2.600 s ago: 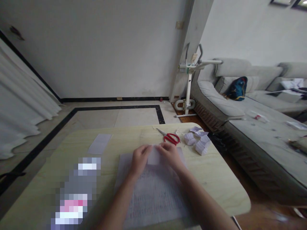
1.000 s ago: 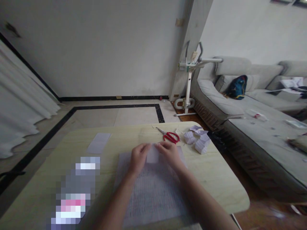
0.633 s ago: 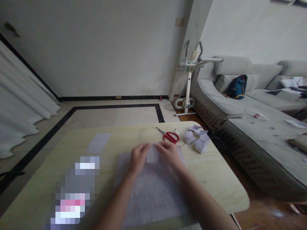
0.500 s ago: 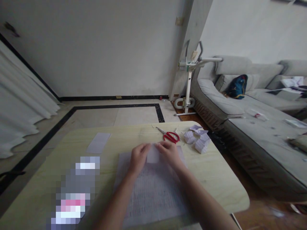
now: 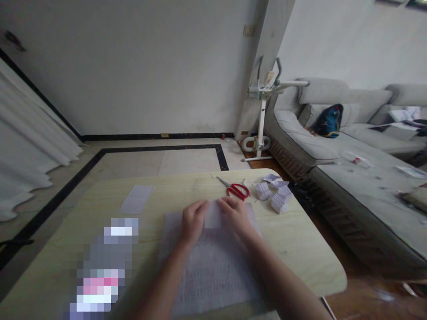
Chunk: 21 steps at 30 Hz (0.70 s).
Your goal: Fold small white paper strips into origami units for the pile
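Note:
Between my two hands is a small white piece of paper [image 5: 212, 217], held near its far edge. My left hand [image 5: 194, 218] pinches its left side, fingers curled together. On the right side, my right hand [image 5: 234, 214] grips it in the same way. Beneath both hands lies a large sheet of paper [image 5: 213, 275] covered with faint writing. Just beyond my right hand rest scissors [image 5: 238, 190] with red handles, blades pointing to the far left. Several folded paper pieces [image 5: 279, 198] sit to the right of the scissors.
A blank paper slip [image 5: 136, 199] lies on the left of the pale wooden table [image 5: 300, 253]. Nearer on that side, something is blurred out by pixels. Beyond the table stand a white exercise machine [image 5: 262, 115] and a grey sofa [image 5: 360, 186] at the right.
Almost nothing differs. Both hands keep hold of the small paper, with only a slight shift of the fingers and of the view.

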Each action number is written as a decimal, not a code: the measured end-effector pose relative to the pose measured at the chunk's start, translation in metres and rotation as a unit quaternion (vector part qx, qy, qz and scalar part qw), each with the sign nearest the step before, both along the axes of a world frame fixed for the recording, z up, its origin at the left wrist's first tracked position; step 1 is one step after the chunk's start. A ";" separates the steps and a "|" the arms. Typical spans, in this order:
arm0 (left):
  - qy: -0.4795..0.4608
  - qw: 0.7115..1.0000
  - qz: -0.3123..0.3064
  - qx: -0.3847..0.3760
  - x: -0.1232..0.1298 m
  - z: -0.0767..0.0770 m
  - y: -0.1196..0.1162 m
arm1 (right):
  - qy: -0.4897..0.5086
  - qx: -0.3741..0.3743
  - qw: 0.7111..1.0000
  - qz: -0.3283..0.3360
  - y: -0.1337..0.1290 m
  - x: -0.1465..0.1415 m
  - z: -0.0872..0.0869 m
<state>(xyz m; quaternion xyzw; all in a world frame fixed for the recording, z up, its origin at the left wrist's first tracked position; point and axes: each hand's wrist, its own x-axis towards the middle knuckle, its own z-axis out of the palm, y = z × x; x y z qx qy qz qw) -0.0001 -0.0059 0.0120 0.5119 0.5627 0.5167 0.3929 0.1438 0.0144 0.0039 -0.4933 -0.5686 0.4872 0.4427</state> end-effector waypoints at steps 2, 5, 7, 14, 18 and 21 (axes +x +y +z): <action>-0.014 1.000 -0.001 -0.008 0.000 0.000 -0.001 | -0.006 0.004 1.000 -0.008 -0.001 -0.001 0.000; -0.025 1.000 0.003 -0.007 0.000 0.000 -0.001 | -0.014 0.004 1.000 -0.016 0.000 -0.001 0.001; -0.022 1.000 0.016 0.005 0.000 0.001 0.000 | -0.017 0.002 1.000 -0.014 0.000 -0.001 0.001; -0.025 0.999 0.031 0.008 0.001 0.001 0.001 | -0.022 0.043 0.999 -0.013 0.002 0.000 0.002; -0.038 0.998 0.042 0.018 0.003 -0.006 0.004 | -0.011 0.054 0.998 -0.004 0.001 0.000 0.003; -0.055 0.998 0.033 0.006 0.003 -0.010 0.005 | -0.005 0.041 0.999 -0.019 0.000 -0.001 0.004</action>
